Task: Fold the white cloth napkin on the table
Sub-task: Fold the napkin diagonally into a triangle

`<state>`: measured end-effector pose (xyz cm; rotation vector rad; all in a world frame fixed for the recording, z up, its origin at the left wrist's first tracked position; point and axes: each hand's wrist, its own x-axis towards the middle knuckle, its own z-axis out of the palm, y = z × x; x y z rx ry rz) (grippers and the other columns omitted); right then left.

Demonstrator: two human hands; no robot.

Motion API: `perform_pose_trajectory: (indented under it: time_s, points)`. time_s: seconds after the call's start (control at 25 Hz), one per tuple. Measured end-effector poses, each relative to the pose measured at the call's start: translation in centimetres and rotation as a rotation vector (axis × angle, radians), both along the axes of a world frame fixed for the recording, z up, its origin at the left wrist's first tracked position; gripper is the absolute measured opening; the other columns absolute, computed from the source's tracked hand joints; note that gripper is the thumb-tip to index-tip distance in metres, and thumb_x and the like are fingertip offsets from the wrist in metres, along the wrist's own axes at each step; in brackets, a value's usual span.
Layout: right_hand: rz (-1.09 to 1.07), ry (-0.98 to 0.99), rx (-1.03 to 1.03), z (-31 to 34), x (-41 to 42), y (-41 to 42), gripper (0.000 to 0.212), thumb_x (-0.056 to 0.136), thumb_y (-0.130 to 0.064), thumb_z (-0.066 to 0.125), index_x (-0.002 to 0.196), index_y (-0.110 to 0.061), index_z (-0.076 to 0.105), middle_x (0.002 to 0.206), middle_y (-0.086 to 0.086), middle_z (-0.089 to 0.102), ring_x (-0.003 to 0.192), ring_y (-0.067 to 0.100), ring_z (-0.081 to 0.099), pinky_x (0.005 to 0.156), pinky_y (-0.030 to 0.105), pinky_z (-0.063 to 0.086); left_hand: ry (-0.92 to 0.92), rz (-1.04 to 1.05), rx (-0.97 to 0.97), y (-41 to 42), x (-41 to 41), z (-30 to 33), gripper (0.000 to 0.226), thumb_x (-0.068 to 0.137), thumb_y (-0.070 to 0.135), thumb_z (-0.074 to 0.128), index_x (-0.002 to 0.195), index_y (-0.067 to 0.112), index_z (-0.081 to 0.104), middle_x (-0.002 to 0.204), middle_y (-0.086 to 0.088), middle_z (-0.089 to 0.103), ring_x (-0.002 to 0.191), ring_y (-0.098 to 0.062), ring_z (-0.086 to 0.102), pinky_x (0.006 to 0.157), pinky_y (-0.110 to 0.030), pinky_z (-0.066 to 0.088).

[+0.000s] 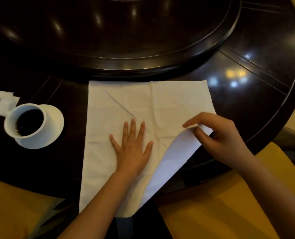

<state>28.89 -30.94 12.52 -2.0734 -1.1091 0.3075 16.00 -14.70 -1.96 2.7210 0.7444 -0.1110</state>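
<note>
A white cloth napkin lies spread on the dark round table, its near edge hanging over the table's rim. My left hand presses flat on the napkin's middle with straight, spread fingers. My right hand pinches the napkin's right corner between thumb and fingers and holds it lifted and turned inward, so a folded flap runs from that corner down to the near edge.
A white cup of dark liquid stands on a white saucer left of the napkin. Paper napkins with a thin wooden stick lie at the far left. A raised dark turntable fills the table's centre. Yellow seat cushions flank me.
</note>
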Motion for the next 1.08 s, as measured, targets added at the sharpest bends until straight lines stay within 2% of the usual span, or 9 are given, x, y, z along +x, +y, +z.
perform_pose_trajectory:
  time_s: [0.16,0.32,0.44,0.52,0.64,0.72,0.8,0.96,1.08]
  points:
    - [0.070,-0.048,0.093,-0.2,1.7,8.3,0.025,0.086,-0.017,0.048,0.095,-0.007,0.069,0.090,0.007,0.066,0.085,0.016,0.060,0.076,0.021,0.048,-0.135,0.173,-0.121,5.7,-2.7,1.3,0.069,0.085,0.057,0.006,0.148,0.027,0.003,0.157,0.002,-0.003,0.142,-0.010,-0.009,0.111,-0.047,-0.011]
    - [0.099,-0.015,0.055,-1.8,2.8,17.7,0.018,0.088,-0.015,0.058,0.100,-0.005,0.068,0.095,0.008,0.067,0.085,0.014,0.057,0.073,0.016,0.044,-0.035,0.037,-0.122,10.0,-4.9,1.2,0.077,0.082,0.055,-0.005,0.149,0.021,0.010,0.158,0.004,0.004,0.142,-0.006,-0.006,0.113,-0.039,-0.008]
    - [0.088,0.038,-0.094,-4.8,3.2,23.8,0.018,0.088,-0.014,0.060,0.103,-0.008,0.067,0.100,0.007,0.068,0.087,0.013,0.058,0.075,0.019,0.044,-0.242,0.120,-0.415,11.2,-6.1,1.3,0.066,0.089,0.051,0.006,0.147,0.023,0.019,0.152,0.017,0.017,0.138,0.003,0.008,0.114,-0.023,-0.004]
    - [0.077,0.028,-0.157,-7.5,2.7,26.3,0.018,0.090,-0.015,0.058,0.105,-0.009,0.066,0.102,0.008,0.068,0.090,0.017,0.060,0.077,0.023,0.046,-0.347,0.208,-0.569,11.6,-6.2,1.9,0.050,0.093,0.045,0.019,0.141,0.031,0.021,0.141,0.031,0.012,0.132,0.010,0.013,0.113,-0.018,0.002]
    - [0.067,-0.015,-0.153,-10.4,1.6,28.5,0.020,0.092,-0.016,0.055,0.106,-0.007,0.065,0.103,0.011,0.067,0.093,0.022,0.060,0.077,0.022,0.044,-0.265,0.171,-0.493,11.9,-5.9,2.0,0.054,0.095,0.042,0.029,0.142,0.036,0.004,0.145,0.028,0.009,0.127,0.010,0.011,0.111,-0.020,0.003]
    - [0.070,-0.072,-0.139,-11.3,1.2,29.4,0.020,0.092,-0.017,0.053,0.105,-0.005,0.064,0.102,0.013,0.066,0.092,0.024,0.059,0.076,0.021,0.041,-0.197,0.117,-0.394,12.1,-6.1,1.3,0.059,0.098,0.036,0.034,0.144,0.034,-0.003,0.153,0.016,0.013,0.136,0.002,0.012,0.109,-0.017,-0.004]
    - [0.073,-0.130,-0.119,-12.0,1.0,30.1,0.020,0.092,-0.016,0.053,0.103,-0.003,0.064,0.100,0.015,0.066,0.091,0.026,0.059,0.075,0.021,0.038,-0.182,0.061,-0.338,12.1,-6.5,0.8,0.061,0.099,0.031,0.035,0.142,0.033,-0.008,0.156,0.011,0.009,0.141,-0.004,0.008,0.107,-0.015,-0.010]
    - [0.039,-0.303,-0.046,-13.5,0.6,30.5,0.013,0.090,-0.012,0.057,0.094,-0.002,0.064,0.089,0.017,0.067,0.082,0.029,0.060,0.068,0.032,0.049,-0.169,0.059,-0.287,12.3,-6.8,0.9,0.062,0.098,0.037,0.034,0.143,0.035,-0.009,0.155,0.011,-0.013,0.137,-0.002,-0.010,0.108,-0.019,-0.002]
    - [0.003,-0.430,-0.007,-14.1,0.2,30.8,0.010,0.083,-0.009,0.065,0.090,-0.001,0.065,0.081,0.017,0.068,0.071,0.030,0.060,0.059,0.033,0.049,-0.127,0.076,-0.239,12.4,-6.6,1.0,0.061,0.099,0.034,0.036,0.148,0.027,0.001,0.157,0.005,-0.008,0.143,-0.010,0.000,0.106,-0.019,0.003]
